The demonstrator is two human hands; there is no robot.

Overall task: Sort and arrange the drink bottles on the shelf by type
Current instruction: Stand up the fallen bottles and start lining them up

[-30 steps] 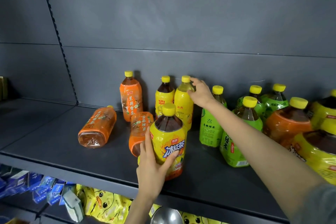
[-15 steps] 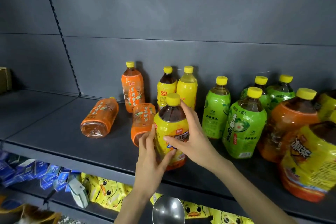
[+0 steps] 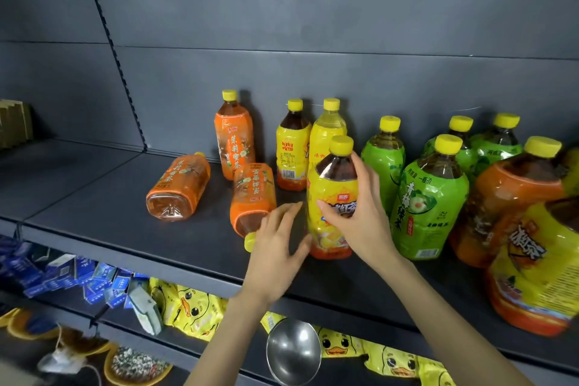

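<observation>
Shelf [image 3: 94, 197] and back panel: flat dark grey. All bottle caps yellow. Left-centre bottles [image 3: 178, 188]: orange labels, white flower print. Centre bottles [image 3: 332, 197]: yellow labels, red-orange base band, dark tea. Right-of-centre bottles [image 3: 429, 210]: bright green labels. Lower frame: blue boxes [image 3: 65, 276]; yellow duck-print packets [image 3: 194, 307].

left hand [image 3: 275, 247]: bare, no ring, no glove | right hand [image 3: 360, 216]: bare, no ring | wrists: no watch or band | forearms: bare, no sleeve in view | nails: short, unpainted
</observation>
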